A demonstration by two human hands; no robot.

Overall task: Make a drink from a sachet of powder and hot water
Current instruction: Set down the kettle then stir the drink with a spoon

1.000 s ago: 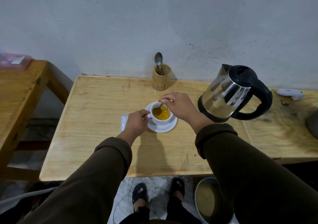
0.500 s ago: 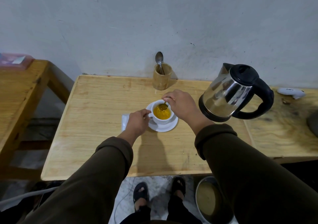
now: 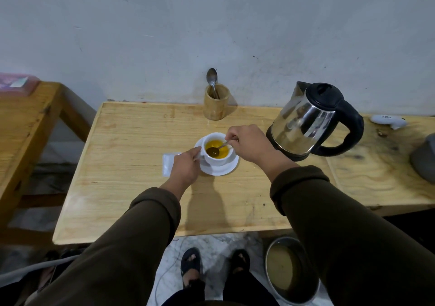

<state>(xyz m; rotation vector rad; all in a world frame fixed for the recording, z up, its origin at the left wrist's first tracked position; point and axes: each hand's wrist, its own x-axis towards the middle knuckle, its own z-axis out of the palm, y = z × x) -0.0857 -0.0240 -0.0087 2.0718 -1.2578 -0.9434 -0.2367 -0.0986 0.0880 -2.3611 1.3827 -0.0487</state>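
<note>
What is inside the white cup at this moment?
The white cup holds yellow-orange liquid and the bowl of a spoon, held by the right hand. The liquid hides the cup's bottom, so undissolved powder cannot be judged.

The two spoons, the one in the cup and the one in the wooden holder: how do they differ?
The spoon in the cup lies slanted, bowl down in the yellow drink, held by the right hand. The spoon in the wooden holder stands nearly upright, bowl up and dry, touched by no hand. Both look like small metal teaspoons.
</note>
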